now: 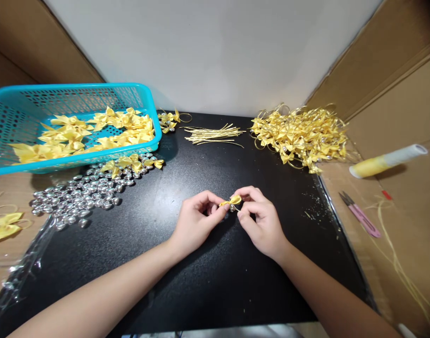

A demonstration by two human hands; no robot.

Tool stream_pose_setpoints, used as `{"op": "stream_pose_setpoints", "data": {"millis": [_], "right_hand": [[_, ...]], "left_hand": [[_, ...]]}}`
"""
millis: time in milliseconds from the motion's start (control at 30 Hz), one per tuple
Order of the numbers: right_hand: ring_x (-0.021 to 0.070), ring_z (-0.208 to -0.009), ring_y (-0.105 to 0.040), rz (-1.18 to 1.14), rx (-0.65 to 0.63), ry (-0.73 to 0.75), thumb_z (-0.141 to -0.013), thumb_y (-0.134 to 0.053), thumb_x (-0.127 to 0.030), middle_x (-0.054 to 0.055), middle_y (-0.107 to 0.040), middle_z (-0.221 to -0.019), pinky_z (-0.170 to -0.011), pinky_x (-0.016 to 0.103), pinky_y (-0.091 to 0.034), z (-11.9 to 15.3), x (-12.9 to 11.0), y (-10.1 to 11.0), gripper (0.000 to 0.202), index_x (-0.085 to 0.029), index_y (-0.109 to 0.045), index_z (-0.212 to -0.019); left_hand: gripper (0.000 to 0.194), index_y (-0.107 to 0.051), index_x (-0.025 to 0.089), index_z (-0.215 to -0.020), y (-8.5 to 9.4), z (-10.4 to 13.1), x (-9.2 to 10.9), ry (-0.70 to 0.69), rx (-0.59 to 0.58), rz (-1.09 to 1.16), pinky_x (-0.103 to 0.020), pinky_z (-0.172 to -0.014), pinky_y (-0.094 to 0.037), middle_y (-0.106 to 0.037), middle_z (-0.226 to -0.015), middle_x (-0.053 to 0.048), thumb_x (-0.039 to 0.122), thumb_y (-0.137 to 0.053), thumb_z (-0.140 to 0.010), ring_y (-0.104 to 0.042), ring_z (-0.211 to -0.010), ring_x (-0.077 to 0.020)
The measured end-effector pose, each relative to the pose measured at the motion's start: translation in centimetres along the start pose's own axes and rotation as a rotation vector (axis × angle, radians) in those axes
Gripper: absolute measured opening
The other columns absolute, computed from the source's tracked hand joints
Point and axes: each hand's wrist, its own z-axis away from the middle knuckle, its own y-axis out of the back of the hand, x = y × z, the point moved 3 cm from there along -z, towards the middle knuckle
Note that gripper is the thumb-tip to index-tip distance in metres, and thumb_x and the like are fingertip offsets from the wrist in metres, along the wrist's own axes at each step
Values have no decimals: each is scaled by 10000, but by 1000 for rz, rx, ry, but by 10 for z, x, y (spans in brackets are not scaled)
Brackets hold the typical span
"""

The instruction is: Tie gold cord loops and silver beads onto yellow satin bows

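Observation:
Near the middle of the black table, a small yellow ribbon bow (235, 200) is between my two hands, with something shiny and silver just under it. My left hand (202, 217) pinches the bow's left side between thumb and fingers. My right hand (260, 217) is closed at the bow's right side, its thumb and fingertips on a thin pale strand (236, 209). Exactly how the strand meets the bow is too small to tell.
A blue basket (157, 123) of yellow bows stands at the back left, silver beads (74, 199) beside it. Gold ties (215, 134) lie at the back centre; looped yellow bows (301, 136) are heaped at the right. Pink-handled snips (364, 220) and a tube (387, 161) lie further right.

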Motion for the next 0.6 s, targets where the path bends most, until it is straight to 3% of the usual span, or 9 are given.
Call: {"op": "stream_pose_setpoints", "data": {"millis": [233, 600], "right_hand": [[187, -872, -546, 1, -12, -7, -736, -537, -64, 46, -614, -912, -791, 346, -448, 1, 1, -2, 250, -191, -476, -529], [179, -871, -523, 134, 21, 42, -772, -521, -59, 55, -587, -937, -790, 337, -443, 5, -4, -8, 246, -186, -470, -567]], "left_hand": [[133, -672, 137, -725, 0, 0, 3, -54, 12, -52, -197, -486, -327, -550, -559, 27, 253, -704, -780, -420, -510, -72], [82, -696, 143, -745, 3, 1, 0, -142, 39, -102, -192, -504, -370, -595, -595, 16, 214, -706, -787, -467, -537, -77]]}}
